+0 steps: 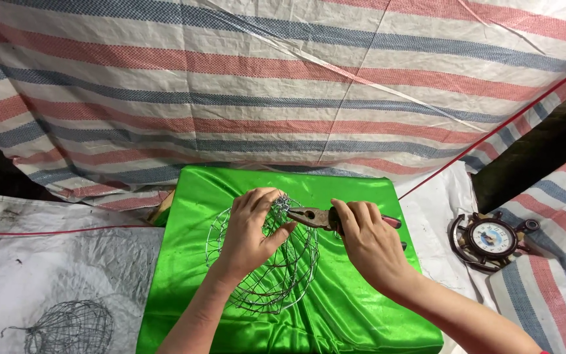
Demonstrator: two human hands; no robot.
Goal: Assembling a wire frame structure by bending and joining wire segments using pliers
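Note:
A round wire cage point(276, 275) of thin silver wire rests on a shiny green cloth point(335, 308). My left hand point(250, 229) grips the top of the cage, fingers curled over the wires. My right hand point(368, 242) holds rusty pliers point(312, 216) with dark red handles. The plier jaws point left and meet the wire at the cage's top, right beside my left fingers.
A second wire cage point(67, 328) lies on the grey sheet at the lower left. A small ship's-wheel clock point(492, 239) sits at the right. A striped red, blue and white tarpaulin point(263, 85) hangs behind. A red cord point(492, 128) runs diagonally at the right.

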